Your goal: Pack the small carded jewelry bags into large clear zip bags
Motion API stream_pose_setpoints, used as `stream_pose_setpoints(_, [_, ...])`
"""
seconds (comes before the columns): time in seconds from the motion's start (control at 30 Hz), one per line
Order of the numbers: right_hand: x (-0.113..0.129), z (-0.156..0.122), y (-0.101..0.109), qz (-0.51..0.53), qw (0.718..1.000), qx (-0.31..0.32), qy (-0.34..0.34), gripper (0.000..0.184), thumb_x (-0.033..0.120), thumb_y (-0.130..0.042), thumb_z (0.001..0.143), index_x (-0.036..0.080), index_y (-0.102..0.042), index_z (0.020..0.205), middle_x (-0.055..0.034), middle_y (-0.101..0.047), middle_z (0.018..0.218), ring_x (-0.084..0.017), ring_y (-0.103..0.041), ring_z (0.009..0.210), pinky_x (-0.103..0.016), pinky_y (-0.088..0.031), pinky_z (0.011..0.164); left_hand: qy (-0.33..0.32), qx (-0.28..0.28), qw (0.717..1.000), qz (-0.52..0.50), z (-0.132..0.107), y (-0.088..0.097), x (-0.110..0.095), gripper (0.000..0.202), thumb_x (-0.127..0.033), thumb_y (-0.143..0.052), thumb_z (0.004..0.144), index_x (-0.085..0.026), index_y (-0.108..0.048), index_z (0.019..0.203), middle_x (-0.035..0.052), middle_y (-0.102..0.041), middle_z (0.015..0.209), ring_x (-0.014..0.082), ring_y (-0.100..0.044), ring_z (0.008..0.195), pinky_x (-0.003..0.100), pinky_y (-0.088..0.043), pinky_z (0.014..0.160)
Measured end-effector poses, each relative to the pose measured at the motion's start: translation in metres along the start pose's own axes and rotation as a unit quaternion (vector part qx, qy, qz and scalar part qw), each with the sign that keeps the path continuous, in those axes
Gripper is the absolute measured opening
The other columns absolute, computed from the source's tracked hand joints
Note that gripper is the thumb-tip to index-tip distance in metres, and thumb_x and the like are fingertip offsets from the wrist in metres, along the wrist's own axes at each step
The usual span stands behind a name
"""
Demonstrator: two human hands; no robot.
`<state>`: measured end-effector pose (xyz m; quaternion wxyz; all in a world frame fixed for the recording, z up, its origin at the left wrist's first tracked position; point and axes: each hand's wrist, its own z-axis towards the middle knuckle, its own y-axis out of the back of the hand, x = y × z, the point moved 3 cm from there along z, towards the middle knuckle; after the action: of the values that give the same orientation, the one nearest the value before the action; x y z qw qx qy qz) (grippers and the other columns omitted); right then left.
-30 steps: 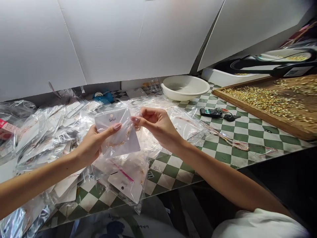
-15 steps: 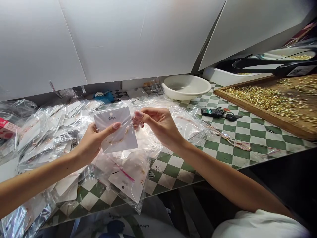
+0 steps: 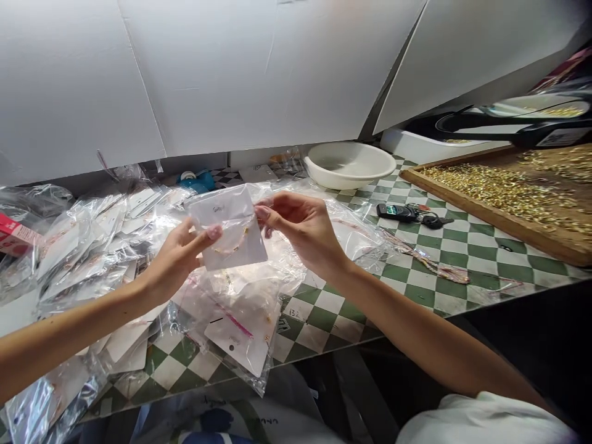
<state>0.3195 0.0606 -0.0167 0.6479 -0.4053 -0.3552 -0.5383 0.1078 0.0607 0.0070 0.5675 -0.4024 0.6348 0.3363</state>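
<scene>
A white jewelry card (image 3: 256, 250) with a beaded bracelet (image 3: 231, 250) across its front is held up over the packed bags. My left hand (image 3: 178, 253) grips the card's left side, thumb in front and the other fingers partly hidden behind. At the card's right edge, the thumb and fingers of my right hand (image 3: 300, 228) are pinched together; whether they hold the card, its clear wrapping or the bracelet's end is hard to see. Below lies a clear bag (image 3: 240, 339) with a card and a pink strand inside.
Many bagged cards (image 3: 92, 246) pile up at left. Behind stand a white bowl (image 3: 351, 165) and a blue object (image 3: 198, 181). To the right lie keys (image 3: 431, 220) with a black fob, bead strands (image 3: 435, 265) and a wooden tray (image 3: 485, 216) of gold pieces, on a checked tabletop (image 3: 324, 320).
The card has shifted slightly up and to the right, and tilted. My left thumb now sits nearer its left edge. My right fingers have come up against its right edge.
</scene>
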Motion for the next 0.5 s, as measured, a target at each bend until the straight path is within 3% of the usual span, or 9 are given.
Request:
stream_pose_setpoints(0.1, [0.003, 0.004, 0.005, 0.003, 1.000, -0.014, -0.019, 0.028, 0.043, -0.089, 0.078, 0.026, -0.077, 0.096, 0.0000, -0.074, 0.087, -0.011, -0.066, 0.071, -0.024, -0.056, 0.062, 0.020, 0.004, 0.997, 0.068, 0.000, 0.004, -0.001, 0.060, -0.037, -0.093, 0.075, -0.020, -0.070, 0.128, 0.0110, -0.078, 0.121, 0.0279, -0.074, 0.109, 0.038, -0.064, 0.089])
stream_pose_setpoints(0.2, [0.006, 0.010, 0.013, 0.017, 0.998, -0.018, -0.058, 0.041, 0.063, -0.078, 0.083, 0.029, -0.076, 0.106, -0.0015, -0.075, 0.099, -0.014, -0.070, 0.084, -0.025, -0.058, 0.070, -0.030, 0.033, 0.994, 0.104, 0.004, 0.005, -0.008, 0.067, -0.026, -0.095, 0.071, -0.021, -0.068, 0.133, 0.0100, -0.076, 0.126, 0.0275, -0.075, 0.109, 0.041, -0.064, 0.096])
stream_pose_setpoints(0.27, [0.007, 0.013, 0.016, 0.013, 0.996, 0.024, -0.086, 0.049, 0.072, -0.069, 0.086, 0.028, -0.078, 0.107, -0.0038, -0.076, 0.104, -0.017, -0.072, 0.092, -0.029, -0.059, 0.075, -0.049, 0.082, 0.987, 0.129, 0.006, 0.001, -0.010, 0.070, -0.025, -0.094, 0.071, -0.021, -0.067, 0.135, 0.0103, -0.075, 0.129, 0.0276, -0.075, 0.110, 0.043, -0.064, 0.098])
stream_pose_setpoints(0.37, [0.005, 0.013, 0.014, -0.018, 0.983, 0.129, -0.127, 0.037, 0.060, -0.082, 0.080, 0.024, -0.082, 0.091, -0.0040, -0.078, 0.091, -0.015, -0.072, 0.081, -0.027, -0.059, 0.071, -0.033, 0.126, 0.979, 0.155, 0.008, -0.005, -0.009, 0.067, -0.026, -0.091, 0.076, -0.019, -0.064, 0.137, 0.0109, -0.077, 0.122, 0.0267, -0.076, 0.106, 0.042, -0.065, 0.095])
stream_pose_setpoints(0.5, [0.010, 0.013, 0.017, 0.002, 0.993, 0.079, -0.086, 0.021, 0.032, -0.093, 0.072, 0.025, -0.081, 0.088, 0.0011, -0.077, 0.086, -0.010, -0.070, 0.073, -0.021, -0.058, 0.065, -0.014, 0.108, 0.983, 0.147, 0.008, -0.010, -0.009, 0.047, -0.032, -0.084, 0.084, -0.016, -0.070, 0.126, 0.0111, -0.080, 0.106, 0.0243, -0.079, 0.091, 0.038, -0.067, 0.083])
